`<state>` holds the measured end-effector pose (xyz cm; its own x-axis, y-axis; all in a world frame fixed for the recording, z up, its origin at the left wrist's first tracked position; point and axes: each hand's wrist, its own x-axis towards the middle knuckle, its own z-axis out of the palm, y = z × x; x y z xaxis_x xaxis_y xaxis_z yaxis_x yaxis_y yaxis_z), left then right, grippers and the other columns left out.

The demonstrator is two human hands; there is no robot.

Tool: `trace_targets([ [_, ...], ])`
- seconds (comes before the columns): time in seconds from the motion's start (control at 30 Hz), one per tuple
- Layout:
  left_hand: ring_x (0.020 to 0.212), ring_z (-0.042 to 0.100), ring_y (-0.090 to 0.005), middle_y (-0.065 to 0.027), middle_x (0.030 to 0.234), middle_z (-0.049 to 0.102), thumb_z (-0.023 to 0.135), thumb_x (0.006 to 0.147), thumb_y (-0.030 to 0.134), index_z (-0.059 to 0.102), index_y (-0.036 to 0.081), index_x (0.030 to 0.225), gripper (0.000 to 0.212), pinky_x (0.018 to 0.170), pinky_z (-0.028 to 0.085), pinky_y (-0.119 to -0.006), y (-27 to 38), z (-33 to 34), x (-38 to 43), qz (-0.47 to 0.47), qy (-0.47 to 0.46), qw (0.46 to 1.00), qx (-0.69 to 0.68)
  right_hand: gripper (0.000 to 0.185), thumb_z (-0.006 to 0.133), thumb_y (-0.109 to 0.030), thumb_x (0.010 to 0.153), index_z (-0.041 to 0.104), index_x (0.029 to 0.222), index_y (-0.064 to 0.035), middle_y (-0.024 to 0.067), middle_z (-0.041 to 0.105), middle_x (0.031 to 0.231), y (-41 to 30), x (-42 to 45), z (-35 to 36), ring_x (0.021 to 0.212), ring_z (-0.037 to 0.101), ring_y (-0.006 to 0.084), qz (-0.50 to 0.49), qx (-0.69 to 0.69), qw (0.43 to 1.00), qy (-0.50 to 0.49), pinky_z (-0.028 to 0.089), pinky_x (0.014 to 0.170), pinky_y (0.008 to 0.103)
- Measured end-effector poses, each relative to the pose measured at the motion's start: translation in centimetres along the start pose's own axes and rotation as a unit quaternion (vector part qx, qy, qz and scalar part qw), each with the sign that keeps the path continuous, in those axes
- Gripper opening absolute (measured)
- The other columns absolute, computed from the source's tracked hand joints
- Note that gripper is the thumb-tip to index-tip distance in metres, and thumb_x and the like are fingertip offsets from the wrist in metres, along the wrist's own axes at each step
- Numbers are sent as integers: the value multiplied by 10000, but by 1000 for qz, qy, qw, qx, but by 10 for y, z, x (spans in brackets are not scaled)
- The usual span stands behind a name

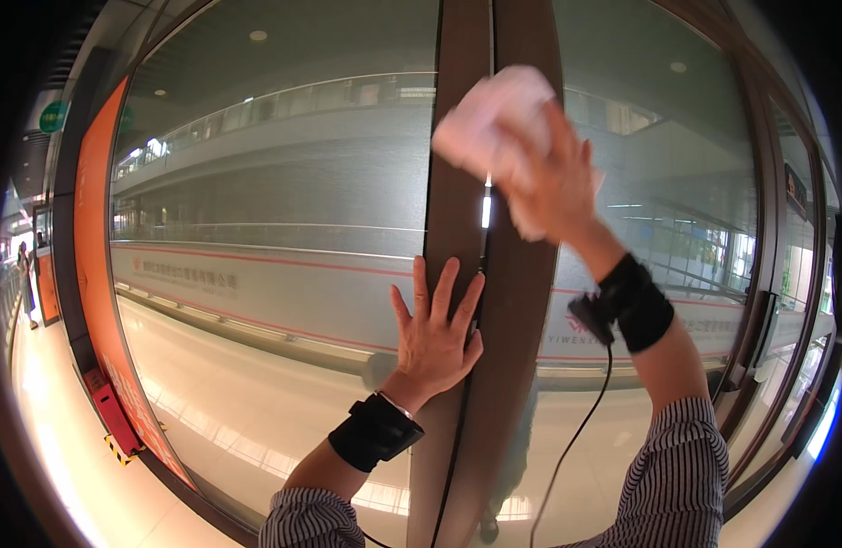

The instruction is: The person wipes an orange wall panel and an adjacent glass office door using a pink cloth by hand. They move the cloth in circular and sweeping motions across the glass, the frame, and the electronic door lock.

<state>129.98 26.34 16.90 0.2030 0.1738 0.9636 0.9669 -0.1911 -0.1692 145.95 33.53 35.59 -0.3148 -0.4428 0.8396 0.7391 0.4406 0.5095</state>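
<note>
A folded pale pink cloth (493,123) is under my right hand (551,181), which grips it against the brown door frame (462,61) near the top. Both cloth and hand are slightly blurred. Lower down, my left hand (438,335) lies flat with fingers spread, partly on the frame and partly over the edge of the left glass panel (277,185); it holds nothing. A narrow gap runs down between the two frame uprights. The right glass panel (647,157) lies behind my right forearm.
Black bands circle both wrists, and a black cable (578,431) hangs from the right one. At left stand an orange panel (96,226) and a red box (113,418) on the floor. A person (26,281) stands far off. Another brown frame (750,205) rises at right.
</note>
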Motion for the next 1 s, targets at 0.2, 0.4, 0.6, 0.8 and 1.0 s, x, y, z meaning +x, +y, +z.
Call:
trace_targets([
  [0.2, 1404, 108, -520, -166, 1547, 174, 658, 718, 193, 373, 175, 1447, 783, 953, 222, -764, 7, 4, 5, 17, 15, 999, -23, 586, 605, -434, 858, 417, 1390, -275, 323, 319, 1395, 68, 61, 19, 1215, 452, 472, 237, 27, 971, 22, 415, 958, 521],
  [0.4, 1399, 121, -529, -183, 1528, 215, 637, 725, 194, 403, 155, 1423, 737, 969, 210, -755, 2, 1, 1, 0, 2, 1000, -20, 614, 721, -245, 748, 509, 1324, -273, 324, 383, 1356, -22, 12, 14, 1149, 466, 484, 6, 33, 998, 62, 432, 896, 518],
  [0.6, 1404, 119, -523, -176, 1533, 214, 642, 704, 144, 386, 160, 1438, 778, 990, 189, -747, 1, 5, 0, 11, 23, 1000, -16, 422, 588, -293, 881, 497, 1291, -254, 233, 476, 1239, 126, 4, -2, 974, 586, 395, 147, -132, 978, 61, 523, 785, 440],
  [0.8, 1408, 124, -513, -160, 1529, 232, 642, 702, 138, 397, 151, 1424, 763, 1004, 178, -739, 7, 4, 1, 8, 24, 999, -22, 591, 547, -380, 896, 406, 1408, -122, 207, 566, 1216, 201, -51, -56, 1217, 479, 340, 414, -190, 890, 24, 365, 1042, 427],
  [1.0, 1406, 138, -505, -172, 1521, 250, 645, 692, 137, 407, 132, 1416, 762, 1027, 166, -718, -3, -1, -4, 1, 10, 1000, 4, 684, 741, -229, 632, 562, 1283, -340, 263, 227, 1498, 36, -56, -22, 1189, 470, 429, 88, 43, 994, -44, 374, 942, 558],
])
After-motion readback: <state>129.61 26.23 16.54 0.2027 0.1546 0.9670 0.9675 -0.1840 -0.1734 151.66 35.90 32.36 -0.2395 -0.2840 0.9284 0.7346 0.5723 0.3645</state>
